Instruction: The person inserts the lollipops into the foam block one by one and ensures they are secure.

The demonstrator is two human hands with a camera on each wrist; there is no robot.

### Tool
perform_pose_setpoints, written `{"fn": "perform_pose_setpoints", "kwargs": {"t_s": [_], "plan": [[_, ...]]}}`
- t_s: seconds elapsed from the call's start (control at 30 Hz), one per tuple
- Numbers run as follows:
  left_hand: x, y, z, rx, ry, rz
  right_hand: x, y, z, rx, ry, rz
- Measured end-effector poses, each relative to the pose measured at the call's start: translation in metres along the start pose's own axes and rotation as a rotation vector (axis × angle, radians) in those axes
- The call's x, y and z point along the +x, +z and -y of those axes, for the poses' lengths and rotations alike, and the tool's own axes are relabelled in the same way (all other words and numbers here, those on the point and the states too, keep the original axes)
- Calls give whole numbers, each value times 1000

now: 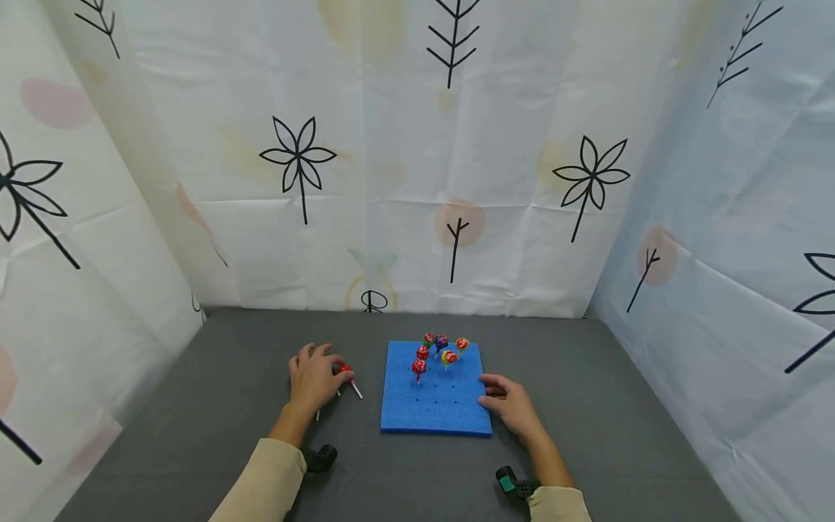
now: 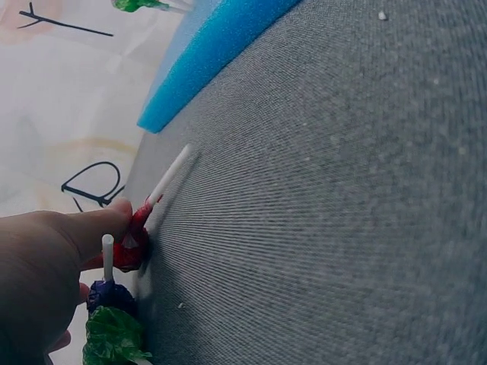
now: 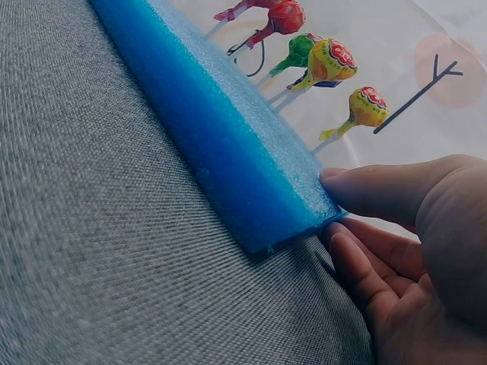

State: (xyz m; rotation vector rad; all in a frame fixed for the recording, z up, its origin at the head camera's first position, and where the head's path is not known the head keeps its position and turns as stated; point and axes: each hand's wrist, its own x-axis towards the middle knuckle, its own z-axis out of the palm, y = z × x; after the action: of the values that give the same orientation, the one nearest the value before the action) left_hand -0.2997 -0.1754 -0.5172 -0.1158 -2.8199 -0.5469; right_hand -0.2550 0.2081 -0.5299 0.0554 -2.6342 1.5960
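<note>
My left hand (image 1: 313, 378) is left of the blue foam board (image 1: 433, 420), low over the table, pinching a lollipop with a red wrapper (image 2: 134, 249) whose white stick points toward the board. Beside those fingers lie a purple-wrapped lollipop (image 2: 110, 295) and a green-wrapped lollipop (image 2: 112, 334). On the board's right edge, my right hand (image 1: 512, 407) grips with the thumb on top and the fingers at the side and below. Several lollipops stand by their sticks toward the back of the board, among them a red one (image 1: 420, 367) and a yellow one (image 3: 332, 61).
Rows of small holes (image 1: 435, 402) show in the front part of the board. Grey cloth covers the table (image 1: 261, 341). White patterned sheets (image 1: 391, 239) hang behind it and along both sides.
</note>
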Motion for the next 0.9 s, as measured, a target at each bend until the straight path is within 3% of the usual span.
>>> {"fn": "perform_pose_setpoints", "kwargs": {"t_s": [0.17,0.5,0.9], "plan": [[-1,2,0,2,7,0,-1,0,1,4,13,3],[-1,-1,-5,-16,44,-67,0,1,-1,9,5,1],[-5,-9,-19,-165,50,-184,0,2,-1,11,2,10]]}}
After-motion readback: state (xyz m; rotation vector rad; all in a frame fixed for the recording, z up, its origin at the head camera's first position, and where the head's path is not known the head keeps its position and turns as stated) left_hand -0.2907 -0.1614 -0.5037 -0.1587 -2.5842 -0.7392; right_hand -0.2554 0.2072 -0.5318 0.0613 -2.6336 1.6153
